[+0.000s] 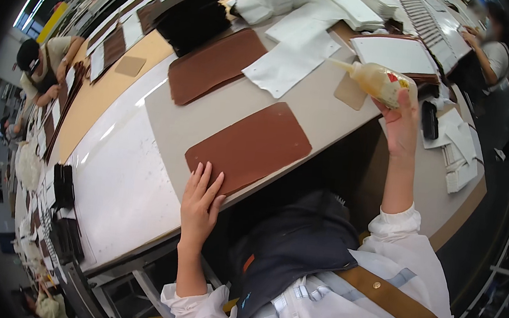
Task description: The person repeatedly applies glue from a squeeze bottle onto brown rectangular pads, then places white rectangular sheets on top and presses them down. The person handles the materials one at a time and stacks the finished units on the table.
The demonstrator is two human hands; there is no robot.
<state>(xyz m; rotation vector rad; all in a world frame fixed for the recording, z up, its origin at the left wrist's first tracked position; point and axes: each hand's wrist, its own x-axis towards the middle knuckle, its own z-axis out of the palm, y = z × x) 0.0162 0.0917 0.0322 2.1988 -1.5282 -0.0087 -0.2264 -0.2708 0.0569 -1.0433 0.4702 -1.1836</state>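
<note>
A brown leather-like panel point(249, 149) with rounded corners lies flat near the front edge of the grey work board point(164, 110). My left hand point(201, 200) rests on the panel's near left corner, its fingers stretched out. Up at the right, my right hand point(400, 121) is closed around a clear squeeze bottle point(384, 84) of yellowish liquid. The bottle is tipped on its side, its thin nozzle pointing left, above the board and clear of the panel.
Behind the panel lie stacked brown panels point(218, 63) and white sheets point(292, 55). A black stack point(188, 21) stands farther back. Right of the bottle are a white-topped stack point(393, 53) and a black object point(430, 121). Co-workers sit at far left point(46, 65) and far right point(491, 50).
</note>
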